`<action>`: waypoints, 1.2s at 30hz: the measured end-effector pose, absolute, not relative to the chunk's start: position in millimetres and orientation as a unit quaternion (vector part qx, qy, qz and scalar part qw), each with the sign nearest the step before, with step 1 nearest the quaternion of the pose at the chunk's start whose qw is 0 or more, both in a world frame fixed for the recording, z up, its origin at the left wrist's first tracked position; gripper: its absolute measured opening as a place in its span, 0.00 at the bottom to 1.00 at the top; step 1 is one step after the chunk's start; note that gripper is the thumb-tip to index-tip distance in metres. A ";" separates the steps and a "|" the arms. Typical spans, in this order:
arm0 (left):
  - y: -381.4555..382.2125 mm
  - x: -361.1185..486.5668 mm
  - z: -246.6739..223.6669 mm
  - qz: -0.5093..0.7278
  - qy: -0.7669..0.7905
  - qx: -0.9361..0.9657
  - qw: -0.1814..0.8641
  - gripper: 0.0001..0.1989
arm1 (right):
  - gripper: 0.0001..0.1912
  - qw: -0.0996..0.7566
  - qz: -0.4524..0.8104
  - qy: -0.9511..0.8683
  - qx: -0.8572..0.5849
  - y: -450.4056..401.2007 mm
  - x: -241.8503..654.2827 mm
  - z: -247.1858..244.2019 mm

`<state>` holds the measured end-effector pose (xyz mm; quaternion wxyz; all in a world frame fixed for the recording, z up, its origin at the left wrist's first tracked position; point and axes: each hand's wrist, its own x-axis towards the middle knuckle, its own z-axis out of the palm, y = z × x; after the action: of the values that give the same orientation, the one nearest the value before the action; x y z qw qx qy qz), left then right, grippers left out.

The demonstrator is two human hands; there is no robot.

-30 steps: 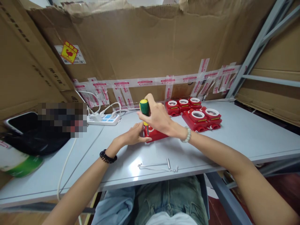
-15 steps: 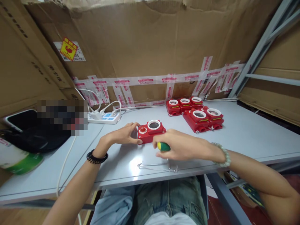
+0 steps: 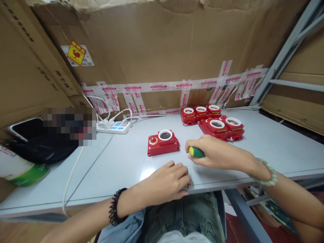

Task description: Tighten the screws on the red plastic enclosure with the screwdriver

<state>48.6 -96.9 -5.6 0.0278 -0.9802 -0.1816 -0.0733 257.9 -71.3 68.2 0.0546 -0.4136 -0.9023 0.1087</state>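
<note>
A red alarm box (image 3: 164, 147) with a white-ringed round window and a red button lies on the table, untouched. My left hand (image 3: 172, 182) is at the table's front edge, its fingers curled over a thin hammer-like metal rod with a cord (image 3: 190, 184); only a small end shows past the fingertips, and the rest is hidden. Right of the box, my right hand (image 3: 217, 152) is wrapped around a screwdriver (image 3: 196, 152) with a green handle and yellow end. Its shaft is hidden by the hand.
Several similar red boxes (image 3: 214, 126) stand grouped at the back right. A white power strip (image 3: 117, 127) with plugs sits back left, near a black bag (image 3: 45, 148) and a white-green container (image 3: 30, 175). A cardboard wall (image 3: 157, 47) rises behind the table (image 3: 121, 162).
My left hand has let go of the red box and moved right and toward me, onto the metal rod. My right hand has moved right, away from the box, still gripping the screwdriver.
</note>
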 end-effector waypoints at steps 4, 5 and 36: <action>-96.8 51.4 -17.1 -0.085 -0.159 -0.982 0.048 0.08 | 0.06 0.117 0.076 -0.896 -0.421 -63.3 257.9 75.0; -96.9 50.4 -17.9 -0.090 -0.156 -0.983 0.044 0.07 | 0.07 0.138 0.075 -0.894 -0.419 -61.3 258.0 75.6; -29.5 20.5 7.0 -0.465 -0.363 -0.697 -0.408 0.17 | 0.11 0.725 0.329 -0.508 -0.328 -22.3 251.1 48.9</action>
<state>20.5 -29.5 7.0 -0.4077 -0.6972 -0.3632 -0.4646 251.1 -22.3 48.9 0.7252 -0.3283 -0.5078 0.3293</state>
